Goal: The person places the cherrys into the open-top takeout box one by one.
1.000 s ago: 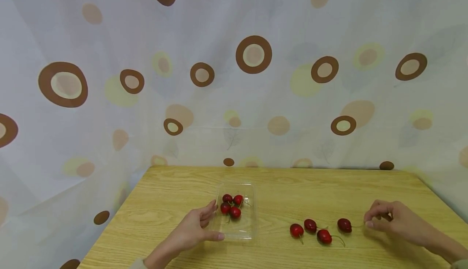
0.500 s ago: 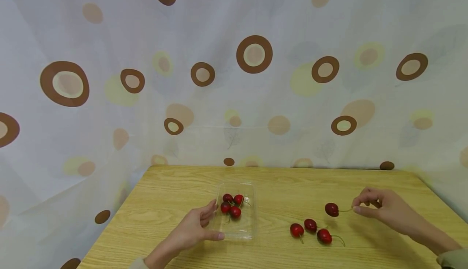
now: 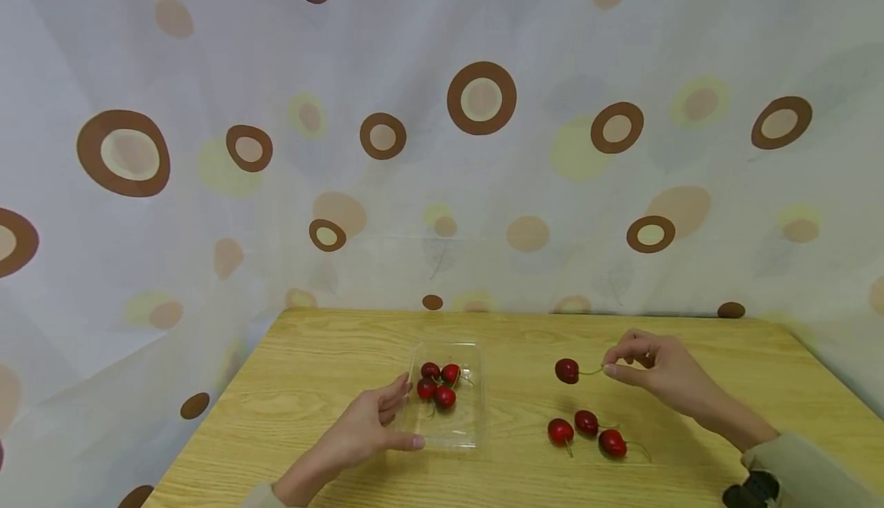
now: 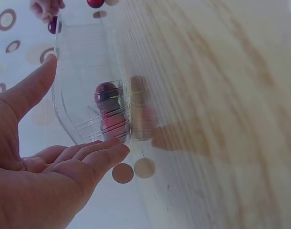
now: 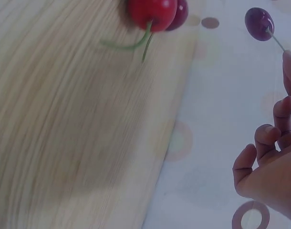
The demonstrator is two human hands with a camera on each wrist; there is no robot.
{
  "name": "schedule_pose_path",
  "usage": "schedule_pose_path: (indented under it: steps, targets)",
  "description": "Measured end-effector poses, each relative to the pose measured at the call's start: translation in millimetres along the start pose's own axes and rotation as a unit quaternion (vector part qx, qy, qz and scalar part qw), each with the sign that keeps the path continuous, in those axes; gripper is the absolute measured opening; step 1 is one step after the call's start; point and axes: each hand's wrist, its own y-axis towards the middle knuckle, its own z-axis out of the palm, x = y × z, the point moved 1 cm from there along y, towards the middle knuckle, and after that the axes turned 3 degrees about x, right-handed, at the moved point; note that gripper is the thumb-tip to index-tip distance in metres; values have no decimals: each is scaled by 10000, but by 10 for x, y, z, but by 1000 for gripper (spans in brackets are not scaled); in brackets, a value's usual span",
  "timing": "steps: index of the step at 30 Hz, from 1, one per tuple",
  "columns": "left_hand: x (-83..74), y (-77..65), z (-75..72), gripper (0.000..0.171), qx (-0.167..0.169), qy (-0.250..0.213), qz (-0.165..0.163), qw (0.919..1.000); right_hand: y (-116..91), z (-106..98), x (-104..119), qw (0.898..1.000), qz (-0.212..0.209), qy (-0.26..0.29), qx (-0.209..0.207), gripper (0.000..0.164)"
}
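Note:
In the head view my right hand (image 3: 663, 374) pinches the tip of a cherry stem between thumb and fingers. The dark red cherry (image 3: 567, 371) hangs off to the left, raised over the table. The right wrist view shows this cherry (image 5: 259, 24) on its taut stem, the other fingers loosely bent. My left hand (image 3: 373, 423) rests beside a clear plastic box (image 3: 456, 435), thumb and fingers spread along its left side. Up close, straight fingertips (image 4: 118, 148) touch the box wall. Inside the box lies a small cluster of cherries (image 3: 445, 397).
Three loose cherries with stems, among them a bright red cherry (image 3: 612, 443), lie on the wooden table (image 3: 331, 370) to the right of the box. A patterned curtain (image 3: 525, 155) hangs behind the table. A dark device (image 3: 753, 489) sits at the right sleeve.
My right hand has lifted one cherry off the table by its stem and carried it left and up toward the box. The left hand and the box have stayed in place.

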Motion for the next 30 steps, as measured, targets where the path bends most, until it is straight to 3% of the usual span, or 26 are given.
schedule_pose_path:
  steps: [5,17,30]
  targets:
    - [14,5,-3,103,-18,5,-2,10000,121,162,105,9989,-312,357,57,5]
    - [21,1,-1,103,25,-54,51,10000,374,554,355,9954,-416,845,169,4]
    - [28,10,-17,103,68,-62,21,10000,618,1000,535,9936,-609,887,337,4]
